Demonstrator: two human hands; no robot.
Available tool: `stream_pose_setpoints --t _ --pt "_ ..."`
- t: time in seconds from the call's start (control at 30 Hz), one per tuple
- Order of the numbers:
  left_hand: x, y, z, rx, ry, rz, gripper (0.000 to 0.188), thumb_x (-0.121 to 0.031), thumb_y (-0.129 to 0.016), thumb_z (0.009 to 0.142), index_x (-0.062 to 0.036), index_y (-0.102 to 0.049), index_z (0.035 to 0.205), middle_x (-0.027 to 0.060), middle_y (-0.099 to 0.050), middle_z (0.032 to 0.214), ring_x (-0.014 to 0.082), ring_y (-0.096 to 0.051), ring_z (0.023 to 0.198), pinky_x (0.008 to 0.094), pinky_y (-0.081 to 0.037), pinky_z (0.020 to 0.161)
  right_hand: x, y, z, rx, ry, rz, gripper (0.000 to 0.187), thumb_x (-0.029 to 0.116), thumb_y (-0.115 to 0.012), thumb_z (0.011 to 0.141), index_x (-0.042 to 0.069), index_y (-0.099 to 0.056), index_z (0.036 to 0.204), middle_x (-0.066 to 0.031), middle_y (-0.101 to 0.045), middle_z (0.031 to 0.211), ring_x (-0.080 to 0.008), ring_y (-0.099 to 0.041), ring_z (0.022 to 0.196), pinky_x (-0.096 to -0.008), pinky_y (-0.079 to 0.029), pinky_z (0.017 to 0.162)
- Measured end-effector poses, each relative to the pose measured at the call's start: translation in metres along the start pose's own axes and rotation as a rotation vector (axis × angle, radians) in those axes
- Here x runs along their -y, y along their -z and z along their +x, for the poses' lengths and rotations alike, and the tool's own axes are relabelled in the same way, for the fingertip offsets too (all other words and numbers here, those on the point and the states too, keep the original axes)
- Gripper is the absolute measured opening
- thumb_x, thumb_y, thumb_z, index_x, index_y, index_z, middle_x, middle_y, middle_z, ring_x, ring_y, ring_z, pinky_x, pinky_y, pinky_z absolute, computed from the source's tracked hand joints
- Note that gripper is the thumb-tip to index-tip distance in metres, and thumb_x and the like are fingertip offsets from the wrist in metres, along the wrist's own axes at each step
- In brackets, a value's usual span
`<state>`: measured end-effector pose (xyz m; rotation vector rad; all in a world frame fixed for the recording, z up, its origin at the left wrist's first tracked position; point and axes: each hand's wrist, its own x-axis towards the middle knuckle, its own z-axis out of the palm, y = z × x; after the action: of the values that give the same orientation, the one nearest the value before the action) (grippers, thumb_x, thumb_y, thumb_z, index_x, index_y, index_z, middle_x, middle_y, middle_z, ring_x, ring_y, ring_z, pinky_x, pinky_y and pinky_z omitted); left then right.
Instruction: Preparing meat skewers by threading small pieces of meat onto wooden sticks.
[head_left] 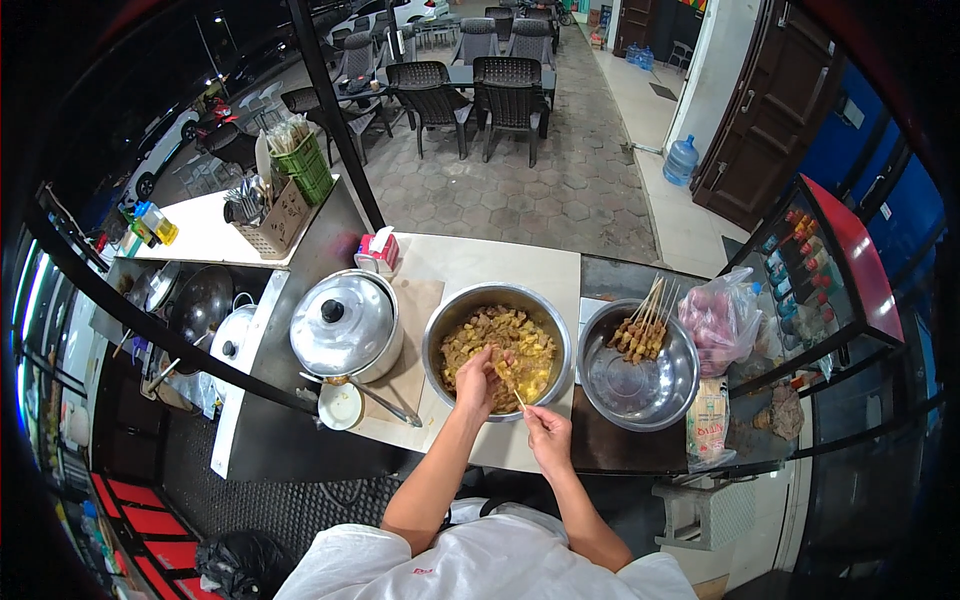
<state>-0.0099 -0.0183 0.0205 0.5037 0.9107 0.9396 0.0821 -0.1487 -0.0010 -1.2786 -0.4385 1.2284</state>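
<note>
Left hand (476,378) reaches over the near rim of the big round steel bowl of yellow marinated meat chunks (497,349), fingers pinched on a piece of meat, held low over the bowl so drips fall back in. Right hand (546,432) sits just near of the bowl rim, closed around the end of a thin wooden skewer (514,389) that points far-left toward the left hand, so meat can slide on. Meat bowl stands mid-counter, right in front of the person.

Right of it, touching or nearly so, a second round steel bowl (640,365) with a few finished skewers leaning on its far side, sticks up and out, easy to grab. Further right a clear plastic bag of pink contents (718,318); near it a packet of sticks (708,425).

Left of the meat bowl a steel pot with a black-knobbed lid (345,325) on a pale board, a small white dish (341,405) and metal tongs (385,400) near. Far left a basket of cutlery (268,215)
</note>
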Motion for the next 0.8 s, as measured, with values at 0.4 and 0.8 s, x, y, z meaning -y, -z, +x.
stream_pose_setpoints --t 0.4,0.8 --pt "-0.003 0.015 0.011 0.001 -0.039 0.167 0.017 -0.017 -0.061 0.084 -0.002 -0.063 0.092 0.0051 -0.065 0.086 0.0129 -0.06 0.076 0.0265 -0.046 0.068 0.001 -0.011 0.0 -0.124 0.413 -0.547 0.017 0.011 -0.061 0.083 -0.003 -0.066 0.093 -0.0023 -0.06 0.06 -0.0062 -0.051 0.05 -0.023 -0.04 0.048" --pt "-0.025 0.031 0.02 -0.079 -0.034 0.222 0.015 -0.018 -0.066 0.081 -0.0033 -0.064 0.084 0.0012 -0.063 0.075 0.0085 -0.054 0.063 0.0224 -0.044 0.057 -0.016 -0.043 0.011 -0.224 0.835 -0.814 0.016 0.003 -0.057 0.08 -0.003 -0.064 0.094 -0.0167 -0.061 0.068 -0.0214 -0.061 0.057 -0.032 -0.046 0.052"
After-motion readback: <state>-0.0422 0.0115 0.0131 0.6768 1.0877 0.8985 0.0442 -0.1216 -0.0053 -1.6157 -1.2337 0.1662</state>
